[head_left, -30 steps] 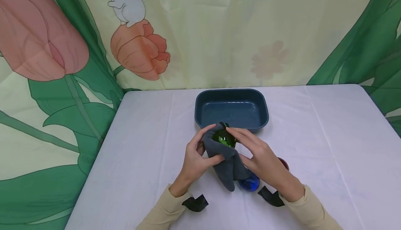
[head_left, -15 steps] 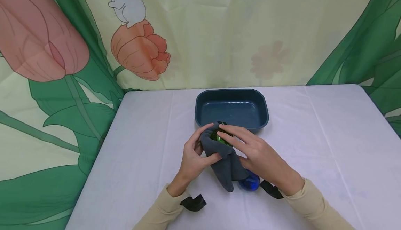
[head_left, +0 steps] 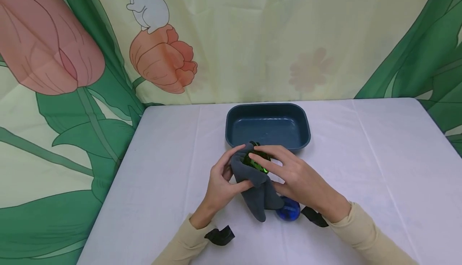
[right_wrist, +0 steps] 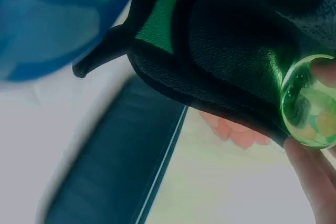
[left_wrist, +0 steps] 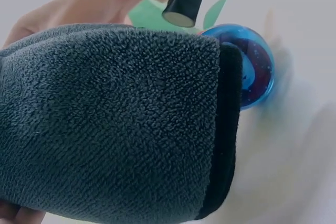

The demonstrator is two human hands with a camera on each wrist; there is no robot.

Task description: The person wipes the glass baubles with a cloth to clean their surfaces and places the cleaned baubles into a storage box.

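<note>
Between the two hands in the head view is a shiny green glass ball (head_left: 257, 166), partly wrapped in a dark grey cloth (head_left: 254, 203). My left hand (head_left: 219, 187) grips the cloth round the ball's left side, its thumb pressing the front fold. With fingertips on the ball's upper face and thumb lower by the cloth, my right hand (head_left: 301, 179) holds it from the right. The right wrist view shows fingers against the green ball (right_wrist: 307, 106). Below the cloth's hanging corner, a blue glass ball (head_left: 289, 209) lies on the table. Cloth fills most of the left wrist view.
A dark blue rectangular basin (head_left: 268, 130) stands just beyond the hands. The table (head_left: 173, 152) has a white cover, and a flower-printed curtain (head_left: 245, 40) hangs behind it. Black wrist devices (head_left: 220, 235) sit at both cuffs.
The right fingers have shifted left and further over the green ball, covering more of it. The cloth has moved slightly left. A reddish-brown object by the right wrist is now hidden.
</note>
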